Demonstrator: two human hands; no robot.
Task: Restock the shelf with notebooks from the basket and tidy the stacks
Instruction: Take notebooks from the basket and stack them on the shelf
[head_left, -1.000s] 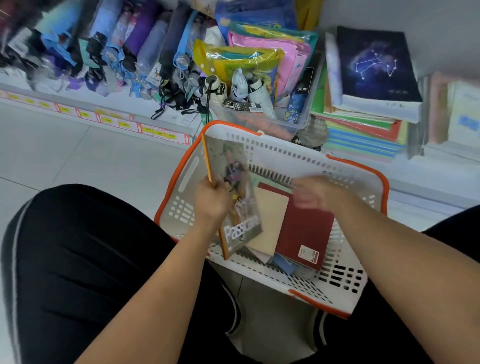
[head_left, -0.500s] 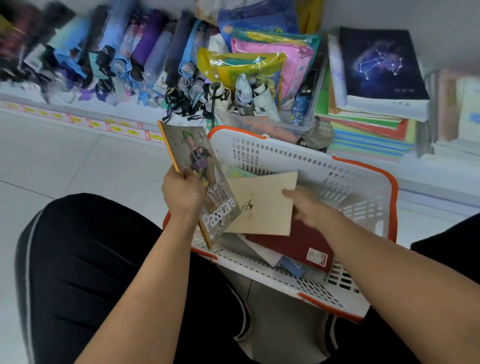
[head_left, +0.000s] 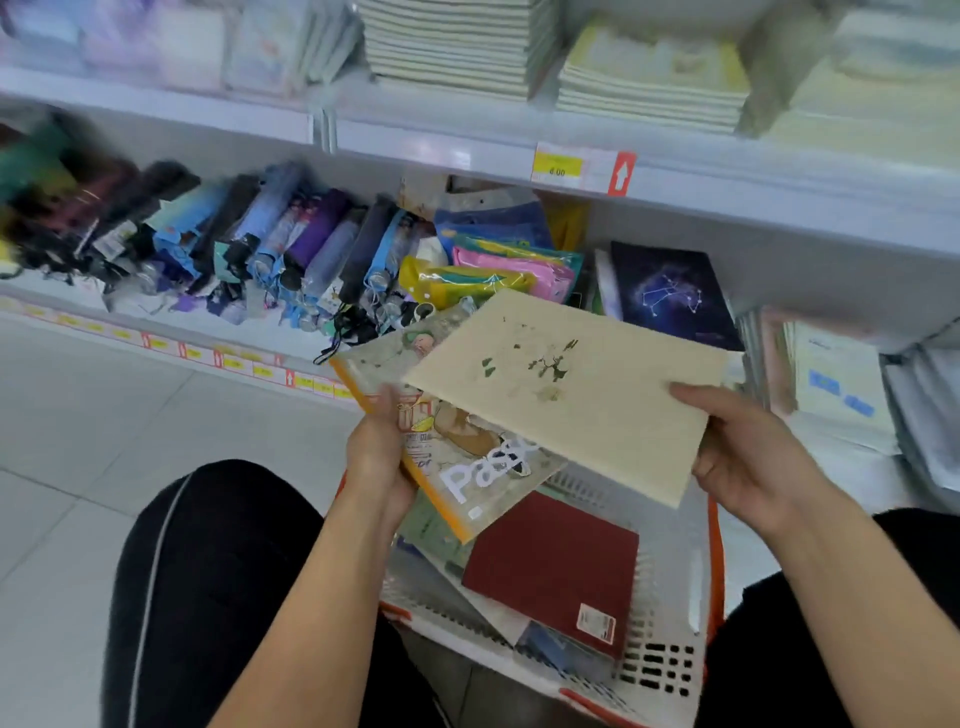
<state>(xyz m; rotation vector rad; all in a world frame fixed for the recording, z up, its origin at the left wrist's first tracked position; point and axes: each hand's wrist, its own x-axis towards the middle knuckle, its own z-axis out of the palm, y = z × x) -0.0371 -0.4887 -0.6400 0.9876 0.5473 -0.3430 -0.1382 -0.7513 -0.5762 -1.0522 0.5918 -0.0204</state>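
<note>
My left hand (head_left: 376, 449) grips an illustrated notebook (head_left: 467, 467) with an orange spine, held above the basket. My right hand (head_left: 748, 457) holds a cream notebook (head_left: 571, 395) by its right edge, and it lies over the illustrated one. Below them the white basket with an orange rim (head_left: 670, 613) sits on the floor between my knees. Inside it lie a dark red notebook (head_left: 556, 566) and other notebooks beneath. On the low shelf a dark starry notebook (head_left: 670, 291) tops a stack at the right.
Folded umbrellas (head_left: 234, 244) fill the low shelf at the left, and coloured pouches (head_left: 493, 270) stand in the middle. The upper shelf (head_left: 467, 150) carries pale notebook stacks (head_left: 452, 47) and a yellow price tag (head_left: 558, 166). More pale notebooks (head_left: 831, 384) lie at the right.
Both hands have risen out of the basket with their notebooks. The cream notebook has moved up and over the illustrated one. My view has tilted up, showing the upper shelf.
</note>
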